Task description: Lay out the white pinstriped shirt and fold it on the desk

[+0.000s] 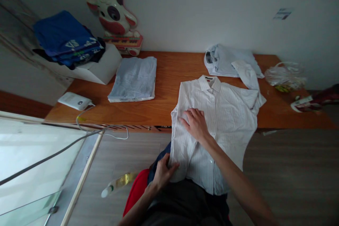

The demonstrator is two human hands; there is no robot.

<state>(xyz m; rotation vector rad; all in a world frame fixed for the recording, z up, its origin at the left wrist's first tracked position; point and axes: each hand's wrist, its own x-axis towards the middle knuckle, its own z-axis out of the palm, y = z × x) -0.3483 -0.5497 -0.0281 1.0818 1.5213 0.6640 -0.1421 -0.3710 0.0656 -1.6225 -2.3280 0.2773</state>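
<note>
A white striped button-up shirt (pixel 229 113) lies front up, its collar on the wooden table and its lower part hanging over the front edge onto my lap. Its left side, as I see it, is folded inward, while a sleeve reaches out at the right and bends back. My right hand (pixel 195 123) rests on the folded side with fingers stretched out and thumb apart. Down at the shirt's lower left edge, my left hand (pixel 163 170) pinches the cloth, thumb on top and fingertips partly hidden.
On the table (pixel 166 67) are a folded light-blue garment (pixel 134 79), another folded shirt (pixel 230 60), a plastic bag (pixel 286 76), a white power bank (pixel 75 101) with a cable, and a cow toy keyboard (pixel 116 21). Blue clothes (pixel 66 39) top a white box (pixel 106 65). A bottle (pixel 119 183) lies on the floor.
</note>
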